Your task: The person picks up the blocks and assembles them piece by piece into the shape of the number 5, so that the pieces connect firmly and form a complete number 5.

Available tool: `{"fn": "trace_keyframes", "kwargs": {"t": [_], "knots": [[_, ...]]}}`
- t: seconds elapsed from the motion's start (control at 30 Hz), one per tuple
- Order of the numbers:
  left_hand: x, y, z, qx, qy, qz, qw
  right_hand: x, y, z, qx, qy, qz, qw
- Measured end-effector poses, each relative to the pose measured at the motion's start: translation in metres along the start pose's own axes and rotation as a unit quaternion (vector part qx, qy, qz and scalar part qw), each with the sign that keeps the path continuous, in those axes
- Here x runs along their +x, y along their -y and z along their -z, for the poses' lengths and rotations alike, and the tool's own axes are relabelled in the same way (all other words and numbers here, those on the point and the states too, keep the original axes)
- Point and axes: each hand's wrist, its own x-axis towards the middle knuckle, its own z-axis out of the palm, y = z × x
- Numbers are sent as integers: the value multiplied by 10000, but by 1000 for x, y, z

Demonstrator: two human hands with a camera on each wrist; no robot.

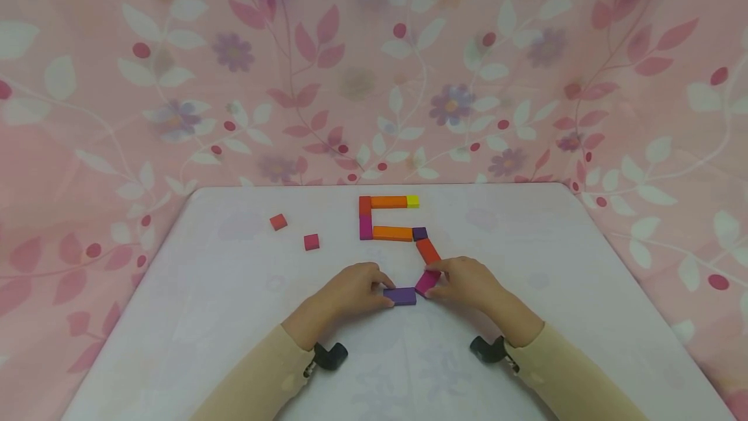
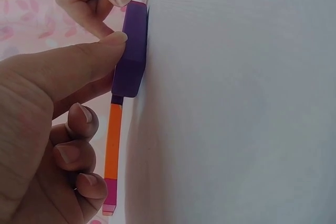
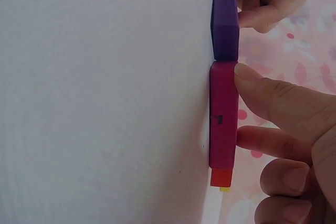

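Observation:
In the head view my left hand (image 1: pixel 358 288) pinches a long purple block (image 1: pixel 402 296) between thumb and fingers. My right hand (image 1: pixel 467 283) holds a magenta block (image 1: pixel 428 282), which lies slanted with its lower corner at the purple block's right end. The right wrist view has the purple block (image 3: pixel 225 19) and magenta block (image 3: pixel 223 114) end to end, the right thumb against the magenta one. Above the right fingers a slanted red-orange block (image 1: pixel 428 251) runs up to a small dark purple cube (image 1: pixel 419 233).
Left of that cube lies an orange block (image 1: pixel 393 233), then an upright magenta block (image 1: pixel 365 227). A red block (image 1: pixel 365 205), another orange block (image 1: pixel 389 202) and a yellow cube (image 1: pixel 413 201) form the top. Two loose reddish cubes, one farther left (image 1: pixel 278 221), lie on the white table (image 1: pixel 193 317).

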Motion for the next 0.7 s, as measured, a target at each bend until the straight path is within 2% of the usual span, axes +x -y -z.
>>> {"fn": "trace_keyframes", "kwargs": {"t": [0.7], "knots": [[0,2,-1,-59,19,-4,10000,0,0,1,36,-28,-15,10000]]}}
